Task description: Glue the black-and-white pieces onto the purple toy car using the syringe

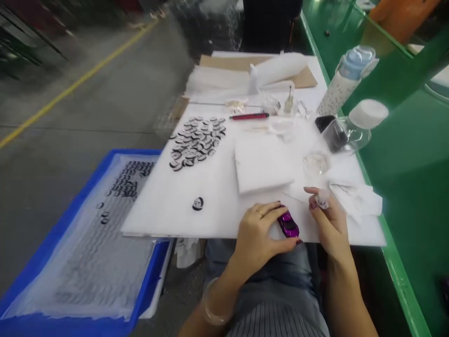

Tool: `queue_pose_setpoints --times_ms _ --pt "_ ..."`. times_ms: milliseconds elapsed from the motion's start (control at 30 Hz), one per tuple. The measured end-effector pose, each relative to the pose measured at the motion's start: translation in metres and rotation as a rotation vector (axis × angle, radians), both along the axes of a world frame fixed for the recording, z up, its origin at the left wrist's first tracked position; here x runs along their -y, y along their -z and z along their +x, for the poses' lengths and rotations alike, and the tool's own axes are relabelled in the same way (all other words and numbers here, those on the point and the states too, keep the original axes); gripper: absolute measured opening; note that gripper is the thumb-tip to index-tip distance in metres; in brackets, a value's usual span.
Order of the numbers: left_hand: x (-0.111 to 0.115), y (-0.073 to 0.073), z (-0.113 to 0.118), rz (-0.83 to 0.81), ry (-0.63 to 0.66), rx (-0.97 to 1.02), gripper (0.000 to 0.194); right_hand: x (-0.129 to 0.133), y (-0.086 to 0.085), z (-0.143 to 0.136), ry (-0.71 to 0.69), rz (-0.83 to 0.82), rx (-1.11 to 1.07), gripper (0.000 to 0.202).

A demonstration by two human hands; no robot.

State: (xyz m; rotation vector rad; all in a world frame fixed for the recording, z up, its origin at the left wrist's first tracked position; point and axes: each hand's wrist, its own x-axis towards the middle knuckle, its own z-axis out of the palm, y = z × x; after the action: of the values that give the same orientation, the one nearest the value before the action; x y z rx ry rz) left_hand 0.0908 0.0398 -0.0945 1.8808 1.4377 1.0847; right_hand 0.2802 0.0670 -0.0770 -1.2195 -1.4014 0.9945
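Near the front edge of the white foam-covered table, my left hand [261,229] grips a shiny purple toy car [289,223] between thumb and fingers. To its right, my right hand [331,220] is closed around a small whitish, translucent bottle [322,199], partly hidden by the fingers. A thin needle-like line [293,197] points from near that bottle toward the car, apart from it. One small black-and-clear part [198,203] lies alone to the left of my left hand. Behind it are many similar black-edged parts [198,140], spread in a cluster.
A white foam sheet [263,161] lies mid-table, with a red pen [249,116] behind it. A tumbler [345,79], a lidded clear jug [361,121] and folded tissue [358,199] stand or lie at right. A blue tray [94,187] of parts sits lower left.
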Motion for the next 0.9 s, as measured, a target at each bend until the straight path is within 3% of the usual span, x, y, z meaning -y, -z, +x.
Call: queue_pose_setpoints --times_ms 133,233,367,467,900 --pt "0.001 -0.002 0.003 0.029 -0.023 0.034 0.055 -0.001 -0.016 -0.014 -0.319 0.056 -0.452 0.057" --pt "0.000 -0.004 0.001 0.036 -0.015 0.040 0.053 -0.006 -0.023 -0.027 -0.555 -0.027 -0.788 0.072" --pt "-0.002 -0.004 0.001 0.051 -0.016 0.040 0.050 -0.006 -0.016 -0.034 -0.559 -0.111 -0.999 0.075" --pt "-0.001 -0.002 0.002 0.057 -0.028 0.038 0.049 -0.005 -0.013 -0.033 -0.511 -0.121 -1.031 0.075" --pt "0.000 -0.004 0.001 0.034 -0.030 0.012 0.046 -0.010 -0.020 -0.034 -0.596 -0.117 -0.838 0.074"
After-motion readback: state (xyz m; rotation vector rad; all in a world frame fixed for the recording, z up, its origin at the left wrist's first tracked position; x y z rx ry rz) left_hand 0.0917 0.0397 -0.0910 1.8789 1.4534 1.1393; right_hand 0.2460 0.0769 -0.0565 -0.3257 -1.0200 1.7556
